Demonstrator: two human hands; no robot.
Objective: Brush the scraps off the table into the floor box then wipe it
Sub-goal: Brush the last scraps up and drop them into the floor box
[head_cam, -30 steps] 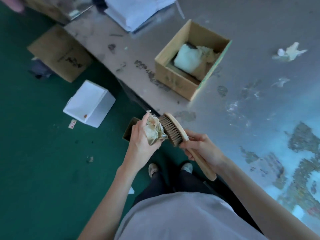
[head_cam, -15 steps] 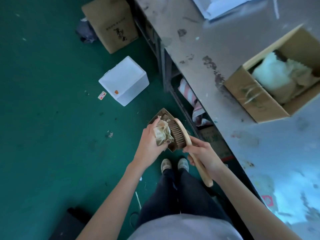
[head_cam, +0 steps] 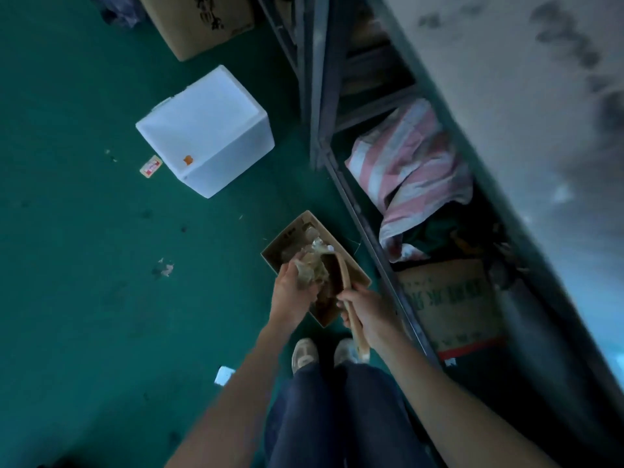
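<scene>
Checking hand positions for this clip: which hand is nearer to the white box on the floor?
Left. The left hand, holding crumpled scraps over the small cardboard box, lies on the white box's side; the right hand, gripping the brush, is farther, toward the shelving.

workshop: stained worktable (head_cam: 506,79), boxes (head_cam: 199,18), green floor (head_cam: 67,265)

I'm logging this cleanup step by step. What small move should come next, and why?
Probably open the left hand and let the crumpled scraps fall. That hand holds them directly over the open cardboard box on the floor, pressed against the brush gripped by the right hand.
</scene>
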